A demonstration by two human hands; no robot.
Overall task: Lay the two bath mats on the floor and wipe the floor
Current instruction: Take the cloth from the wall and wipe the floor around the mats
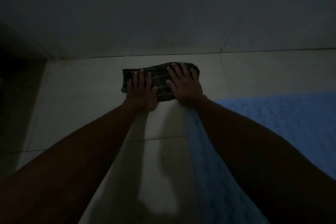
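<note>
In dim light, a dark striped cloth (160, 76) lies folded on the pale tiled floor (81, 96), close to the wall. My left hand (141, 91) presses flat on its left part, fingers spread. My right hand (183, 85) presses on its right part, also flat with fingers spread. A blue bath mat (281, 118) lies spread on the floor to the right, and its left strip runs under my right forearm. I see only this one mat.
A grey tiled wall (163, 14) rises just beyond the cloth. A dark recess or edge (14, 78) closes the left side. Bare floor tiles stretch between my forearms and to the left of the cloth.
</note>
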